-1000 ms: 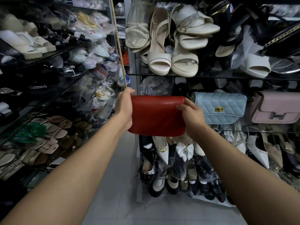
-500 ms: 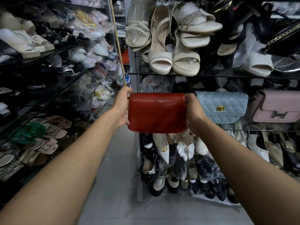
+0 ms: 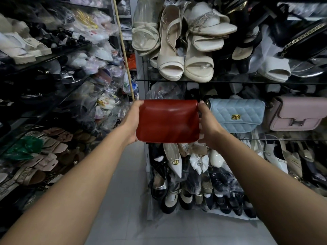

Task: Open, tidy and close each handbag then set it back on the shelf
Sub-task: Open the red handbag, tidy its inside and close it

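Red handbag (image 3: 168,121); left grip (image 3: 131,121), right grip (image 3: 208,125) clasp (ends)

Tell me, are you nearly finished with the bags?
Not quite. The red handbag looks closed, held at its ends by the left hand and right hand in front of the glass shelf, not yet set down. The blue quilted handbag and pink handbag sit closed on it; whether they were tidied already, I cannot tell.

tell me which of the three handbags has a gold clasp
The light blue quilted handbag, between the other two. The red handbag shows a plain face, and the pink handbag has a silver H-shaped clasp.
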